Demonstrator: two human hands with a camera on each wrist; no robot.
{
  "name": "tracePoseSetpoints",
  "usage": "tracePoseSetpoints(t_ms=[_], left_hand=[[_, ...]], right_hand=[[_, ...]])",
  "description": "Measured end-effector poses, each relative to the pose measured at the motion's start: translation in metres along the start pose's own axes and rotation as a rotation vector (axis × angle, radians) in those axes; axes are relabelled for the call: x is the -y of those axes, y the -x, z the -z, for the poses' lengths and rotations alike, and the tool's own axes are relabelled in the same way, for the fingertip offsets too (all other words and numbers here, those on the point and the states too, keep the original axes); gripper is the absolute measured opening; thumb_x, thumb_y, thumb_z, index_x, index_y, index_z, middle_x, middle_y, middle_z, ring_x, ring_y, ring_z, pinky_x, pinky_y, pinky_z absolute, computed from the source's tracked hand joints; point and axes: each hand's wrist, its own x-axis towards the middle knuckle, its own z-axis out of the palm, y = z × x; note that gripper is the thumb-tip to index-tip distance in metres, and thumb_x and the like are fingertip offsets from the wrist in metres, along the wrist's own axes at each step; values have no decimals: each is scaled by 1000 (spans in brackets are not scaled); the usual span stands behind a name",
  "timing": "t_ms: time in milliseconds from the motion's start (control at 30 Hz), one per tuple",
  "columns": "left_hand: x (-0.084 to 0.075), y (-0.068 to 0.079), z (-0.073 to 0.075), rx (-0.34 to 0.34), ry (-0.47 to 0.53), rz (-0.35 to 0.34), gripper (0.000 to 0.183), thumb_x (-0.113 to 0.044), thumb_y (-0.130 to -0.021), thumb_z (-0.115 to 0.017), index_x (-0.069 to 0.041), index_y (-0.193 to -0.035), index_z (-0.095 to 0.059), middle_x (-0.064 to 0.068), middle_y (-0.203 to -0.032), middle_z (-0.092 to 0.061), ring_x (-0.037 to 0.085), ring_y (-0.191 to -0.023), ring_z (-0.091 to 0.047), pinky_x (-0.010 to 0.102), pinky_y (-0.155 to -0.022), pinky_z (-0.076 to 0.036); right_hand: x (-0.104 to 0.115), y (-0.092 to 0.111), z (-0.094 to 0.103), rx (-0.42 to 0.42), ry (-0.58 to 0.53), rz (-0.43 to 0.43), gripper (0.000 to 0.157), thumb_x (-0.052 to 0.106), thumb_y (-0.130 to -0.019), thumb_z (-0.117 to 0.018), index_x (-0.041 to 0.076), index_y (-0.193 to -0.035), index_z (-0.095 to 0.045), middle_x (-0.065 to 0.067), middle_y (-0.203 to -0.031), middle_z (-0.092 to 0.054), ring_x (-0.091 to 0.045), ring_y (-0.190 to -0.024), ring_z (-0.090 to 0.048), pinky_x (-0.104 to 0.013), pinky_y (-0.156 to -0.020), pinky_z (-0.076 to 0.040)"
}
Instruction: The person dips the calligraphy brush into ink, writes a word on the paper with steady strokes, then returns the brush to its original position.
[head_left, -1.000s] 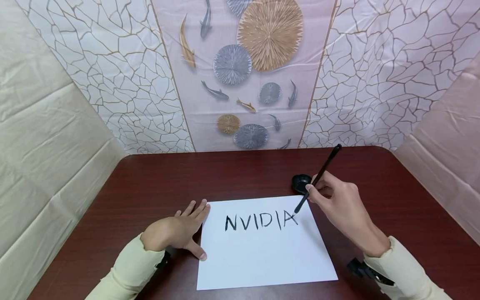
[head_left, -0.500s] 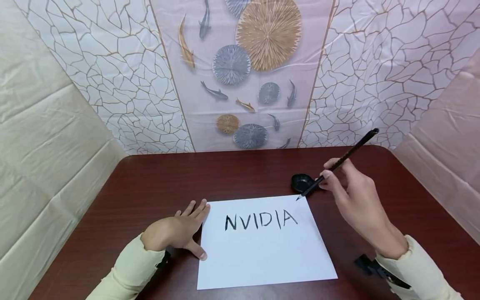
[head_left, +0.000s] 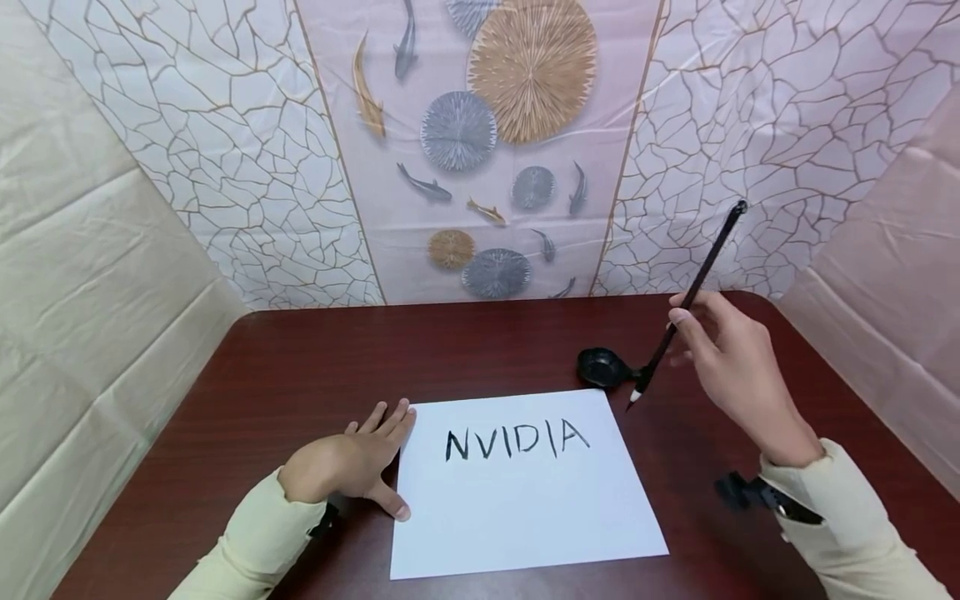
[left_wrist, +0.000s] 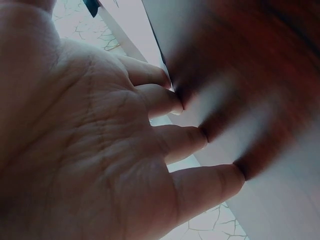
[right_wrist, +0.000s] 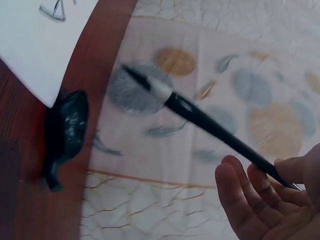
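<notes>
A white sheet of paper [head_left: 525, 517] bears the hand-painted black letters NVIDIA across its upper half. My left hand [head_left: 348, 467] rests at the sheet's left edge, fingers spread and straight, thumb on the paper; its palm fills much of the left wrist view. Between thumb and fingers, my right hand [head_left: 738, 367] pinches a black writing brush [head_left: 697, 283] well up its handle. The brush slants down, its white-and-black tip off the paper's upper right corner. By that corner sits a small black ink dish [head_left: 598, 367] with a short handle, seen side-on in the right wrist view.
The dark red-brown table [head_left: 337, 358] reaches back to a patterned cloth backdrop [head_left: 262, 167] with fish and round leaf prints. Plain pale cloth hangs at the left [head_left: 90, 317] and right [head_left: 892, 275]. Each wrist wears a black strapped device.
My right hand has lifted the brush off the last letter A and moved right and back, past the paper's edge beside the dish. My left hand has stayed in place.
</notes>
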Motion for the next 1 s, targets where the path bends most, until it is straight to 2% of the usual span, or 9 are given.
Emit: tracePoseSetpoints(t_ms=[200, 367, 533, 700, 867, 1000], left_hand=[[2, 0, 1, 7, -7, 8, 138, -54, -75, -93, -4, -170, -6, 15, -177, 5, 41, -162, 5, 69, -123, -17], [1, -1, 0, 14, -9, 9, 138, -54, -75, -92, -4, -170, -5, 14, -178, 5, 41, -163, 5, 68, -124, -17], [-1, 1, 0, -1, -8, 1, 139, -55, -74, -93, -4, -170, -5, 14, -177, 5, 41, -162, 5, 69, -123, -17], [1, 1, 1, 1, 6, -5, 141, -57, -73, -93, -6, -170, -4, 13, -178, 7, 40, -163, 6, 69, -124, -16], [7, -1, -1, 16, 9, -5, 142, -59, -73, -92, -7, -170, -2, 12, -178, 9, 40, -162, 7, 70, -123, -14], [3, 0, -1, 7, 14, -2, 141, -57, -73, -92, -6, -170, -4, 13, -178, 8, 40, -163, 6, 69, -124, -15]], right_hand=[[-38, -32, -14, 153, -45, -202, 37, 33, -112, -54, -1, -115, -67, -12, -80, -69, -11, -63, -70, -26, -60, -57], [-71, -46, -29, 289, -141, -353, 44, 31, -114, -50, -7, -131, -64, -8, -96, -63, -10, -68, -67, -30, -67, -60], [-99, -49, -40, 363, -147, -461, 54, 39, -113, -50, -7, -138, -62, -4, -104, -61, -16, -73, -66, -31, -71, -58], [-118, -48, -50, 391, -153, -526, 57, 43, -111, -53, -9, -129, -63, -2, -92, -59, -14, -72, -59, -28, -66, -54], [-131, -50, -65, 409, -183, -534, 50, 40, -109, -59, -9, -118, -68, 0, -80, -56, -12, -65, -53, -28, -61, -50], [-139, -48, -71, 401, -145, -523, 48, 39, -108, -62, -8, -109, -72, 0, -74, -54, -12, -58, -52, -30, -58, -48]])
